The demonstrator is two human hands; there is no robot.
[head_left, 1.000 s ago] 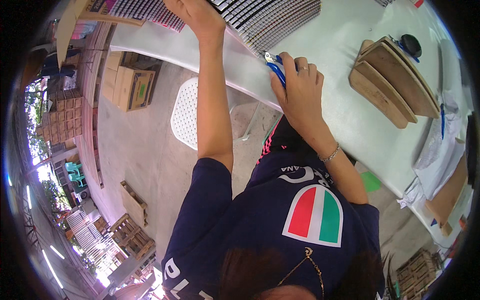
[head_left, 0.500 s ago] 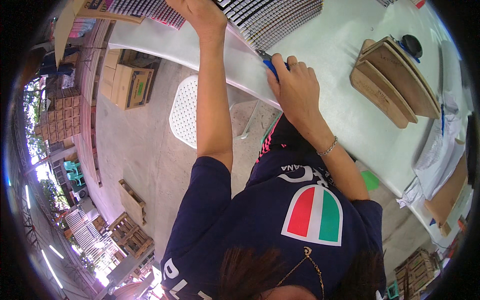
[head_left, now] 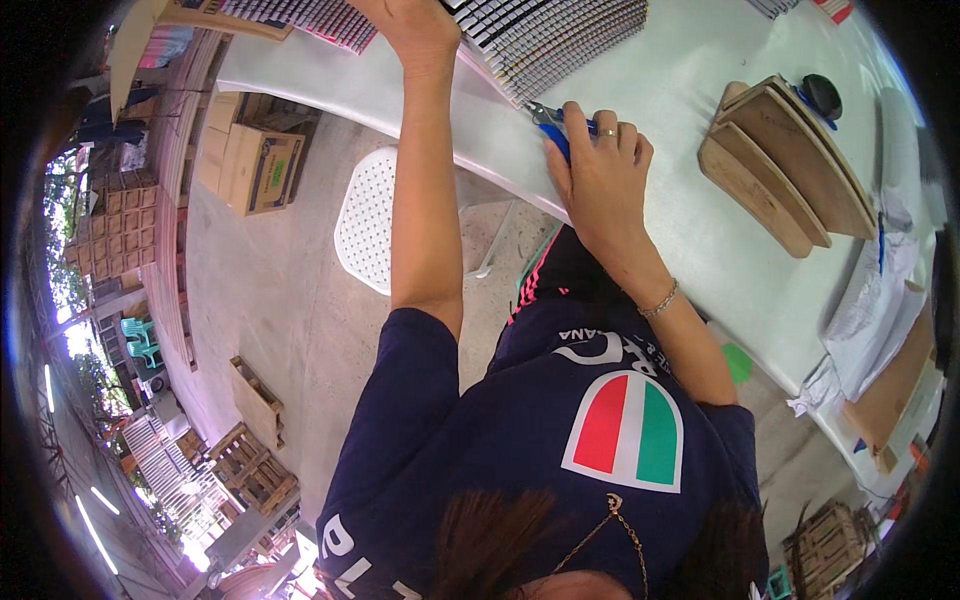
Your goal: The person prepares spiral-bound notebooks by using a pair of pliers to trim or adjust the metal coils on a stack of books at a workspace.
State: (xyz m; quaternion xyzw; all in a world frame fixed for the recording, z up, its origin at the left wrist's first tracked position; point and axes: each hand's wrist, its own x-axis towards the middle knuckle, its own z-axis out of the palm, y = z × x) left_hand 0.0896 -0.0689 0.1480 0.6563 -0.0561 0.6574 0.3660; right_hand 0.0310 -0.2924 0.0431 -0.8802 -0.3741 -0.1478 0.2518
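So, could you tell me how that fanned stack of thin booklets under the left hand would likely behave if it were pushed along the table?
The fanned stack of booklets would probably slide apart rather than move as one block, since its edges are already stepped. Each booklet looks thin, so likely floppy when lifted alone. The left hand pressing on top suggests it needs steadying on the smooth white table.

Concrete floor, white stool, maybe pallets

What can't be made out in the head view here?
- Blue-handled tool: mostly covered by the right hand, its kind unclear.
- Left hand: fingers cut off by the top edge.
- Fanned stack of sheets: print too small.
- Dark round thing on the wooden boards: unclear.
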